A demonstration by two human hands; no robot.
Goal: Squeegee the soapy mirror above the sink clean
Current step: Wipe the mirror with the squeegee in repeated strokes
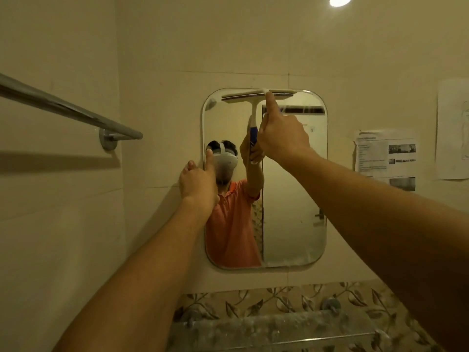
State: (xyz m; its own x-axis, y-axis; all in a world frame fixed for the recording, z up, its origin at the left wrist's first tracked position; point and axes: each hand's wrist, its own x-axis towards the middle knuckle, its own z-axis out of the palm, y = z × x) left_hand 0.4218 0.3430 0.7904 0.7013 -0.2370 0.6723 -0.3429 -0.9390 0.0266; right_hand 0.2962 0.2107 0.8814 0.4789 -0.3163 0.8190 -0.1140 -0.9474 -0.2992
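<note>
The right hand (283, 137) is closed around the handle of the squeegee (256, 96), its index finger stretched straight toward 12 o'clock along the neck so that the tip meets the crossbar; the other fingers are wrapped on the blue-and-white grip, largely hidden behind the back of the hand. The pale, straight blade lies level against the top edge of the mirror (291, 199), spanning most of its width. The left hand (199, 182), at 9 o'clock of the glass, grips the mirror's left edge: the thumb points up on the front face while the curled fingers rest on the wall beside it. The mirror is an upright rectangle with rounded corners and a bevelled rim, fixed to smooth cream wall tile; a thin whitish film clings along its lower right edge, toward 5 o'clock. In the glass appear an orange collared shirt, a raised arm and a white head-worn device. At 9 o'clock of the view, a polished metal towel rail (68, 107) juts from a round wall mount. At 3 o'clock, printed paper sheets (385, 158) are stuck to the wall; their text is too small to read. At 6 o'clock, a leaf-patterned tile border (279, 301) runs above a translucent glass shelf (266, 331) held on two metal brackets.
</note>
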